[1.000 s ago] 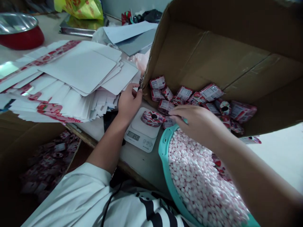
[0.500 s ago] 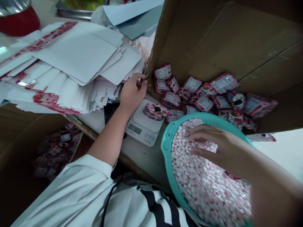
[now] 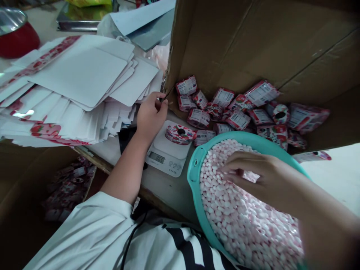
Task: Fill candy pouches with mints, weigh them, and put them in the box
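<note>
My right hand [image 3: 254, 176] lies in a teal basin [image 3: 194, 176] full of small pink and white candies [image 3: 239, 221], its fingers curled together down among them. What they hold, if anything, is hidden. A round strawberry-print container [image 3: 180, 134] sits on a small white digital scale [image 3: 168, 153] just left of the basin. My left hand [image 3: 150, 116] rests beside the scale with its fingers pinched on the corner edge of a large cardboard box [image 3: 253, 48].
Several wrapped strawberry-print packs [image 3: 239, 110] lie inside the tipped cardboard box. A big stack of flat white carton blanks [image 3: 75, 86] lies to the left. A red bowl [image 3: 18, 35] stands far left. A lower box of packs [image 3: 66, 187] sits below the table edge.
My right hand has come back from the scale and the packs and sunk into the candies in the basin. The left hand has stayed at the box corner.
</note>
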A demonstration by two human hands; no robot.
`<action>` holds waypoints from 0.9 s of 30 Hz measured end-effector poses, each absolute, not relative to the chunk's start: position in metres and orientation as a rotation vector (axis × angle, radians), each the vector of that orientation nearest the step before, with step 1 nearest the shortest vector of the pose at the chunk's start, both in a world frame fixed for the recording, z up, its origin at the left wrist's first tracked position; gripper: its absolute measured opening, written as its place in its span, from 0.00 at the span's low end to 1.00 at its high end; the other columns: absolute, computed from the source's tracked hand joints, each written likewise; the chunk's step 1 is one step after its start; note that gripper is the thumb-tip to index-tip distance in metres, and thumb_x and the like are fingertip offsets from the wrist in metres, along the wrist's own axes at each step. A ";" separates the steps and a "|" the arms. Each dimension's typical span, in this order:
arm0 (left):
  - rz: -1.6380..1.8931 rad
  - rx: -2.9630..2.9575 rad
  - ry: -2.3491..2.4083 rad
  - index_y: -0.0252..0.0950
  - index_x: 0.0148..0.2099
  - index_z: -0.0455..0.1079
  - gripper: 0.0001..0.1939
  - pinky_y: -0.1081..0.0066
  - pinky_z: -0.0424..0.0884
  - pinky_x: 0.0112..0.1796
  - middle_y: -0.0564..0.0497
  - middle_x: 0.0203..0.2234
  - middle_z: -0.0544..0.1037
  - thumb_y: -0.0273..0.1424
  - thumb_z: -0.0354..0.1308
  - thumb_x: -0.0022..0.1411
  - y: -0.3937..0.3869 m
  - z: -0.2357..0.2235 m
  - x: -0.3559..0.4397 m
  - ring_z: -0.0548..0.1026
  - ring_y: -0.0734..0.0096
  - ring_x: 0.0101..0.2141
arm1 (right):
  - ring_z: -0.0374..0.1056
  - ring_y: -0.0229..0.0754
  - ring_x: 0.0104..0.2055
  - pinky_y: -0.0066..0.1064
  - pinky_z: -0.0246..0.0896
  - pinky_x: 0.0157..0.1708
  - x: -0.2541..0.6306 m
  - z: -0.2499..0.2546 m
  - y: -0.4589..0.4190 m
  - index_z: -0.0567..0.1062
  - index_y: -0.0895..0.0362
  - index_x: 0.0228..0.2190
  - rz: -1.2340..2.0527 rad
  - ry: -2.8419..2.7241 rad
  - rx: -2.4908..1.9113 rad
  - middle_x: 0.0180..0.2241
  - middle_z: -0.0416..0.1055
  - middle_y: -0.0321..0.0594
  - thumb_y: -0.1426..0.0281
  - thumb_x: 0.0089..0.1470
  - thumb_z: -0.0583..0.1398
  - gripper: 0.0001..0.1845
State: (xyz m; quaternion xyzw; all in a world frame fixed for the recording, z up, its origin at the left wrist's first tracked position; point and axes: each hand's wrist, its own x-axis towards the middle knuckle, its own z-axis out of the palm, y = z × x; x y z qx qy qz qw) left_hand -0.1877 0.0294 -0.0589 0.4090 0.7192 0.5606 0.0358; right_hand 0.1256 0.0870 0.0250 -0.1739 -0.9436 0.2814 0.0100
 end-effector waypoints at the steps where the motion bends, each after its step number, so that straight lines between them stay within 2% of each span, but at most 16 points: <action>1: 1.724 1.261 2.210 0.39 0.44 0.74 0.07 0.70 0.62 0.32 0.56 0.21 0.70 0.33 0.62 0.63 0.029 -0.059 -0.188 0.67 0.71 0.24 | 0.75 0.46 0.39 0.37 0.71 0.37 0.125 0.027 0.087 0.81 0.48 0.36 0.877 -2.903 -0.553 0.39 0.79 0.40 0.64 0.62 0.59 0.09; 4: 1.690 1.262 2.240 0.39 0.45 0.74 0.07 0.69 0.59 0.30 0.56 0.21 0.71 0.32 0.60 0.64 0.029 -0.059 -0.188 0.67 0.71 0.24 | 0.75 0.44 0.39 0.34 0.70 0.40 0.113 0.036 0.084 0.80 0.48 0.35 0.884 -2.791 -0.565 0.38 0.79 0.38 0.64 0.60 0.62 0.06; 9: 1.633 1.295 2.278 0.38 0.46 0.73 0.08 0.70 0.59 0.29 0.56 0.22 0.70 0.31 0.57 0.65 0.026 -0.055 -0.188 0.68 0.72 0.24 | 0.73 0.40 0.34 0.30 0.66 0.37 0.057 0.050 0.091 0.81 0.53 0.33 0.725 -2.802 -0.430 0.35 0.79 0.37 0.67 0.59 0.62 0.06; 13: 1.593 1.291 2.310 0.37 0.46 0.73 0.09 0.70 0.59 0.28 0.57 0.21 0.69 0.31 0.56 0.65 0.025 -0.053 -0.188 0.68 0.73 0.23 | 0.73 0.39 0.33 0.29 0.62 0.36 0.009 0.042 0.106 0.81 0.56 0.30 0.667 -2.869 -0.448 0.32 0.79 0.37 0.72 0.55 0.63 0.06; 18: 1.547 1.284 2.329 0.36 0.47 0.73 0.10 0.70 0.59 0.27 0.56 0.21 0.72 0.32 0.56 0.65 0.025 -0.051 -0.188 0.69 0.72 0.24 | 0.71 0.39 0.31 0.29 0.58 0.33 -0.017 0.024 0.115 0.81 0.56 0.29 0.680 -2.902 -0.541 0.30 0.80 0.36 0.71 0.55 0.64 0.05; 27: 1.572 1.283 2.285 0.37 0.48 0.73 0.11 0.70 0.60 0.29 0.54 0.24 0.74 0.33 0.52 0.67 0.025 -0.054 -0.191 0.70 0.71 0.25 | 0.75 0.41 0.35 0.29 0.61 0.34 -0.018 0.024 0.107 0.84 0.54 0.32 0.725 -2.904 -0.701 0.32 0.82 0.36 0.70 0.55 0.64 0.06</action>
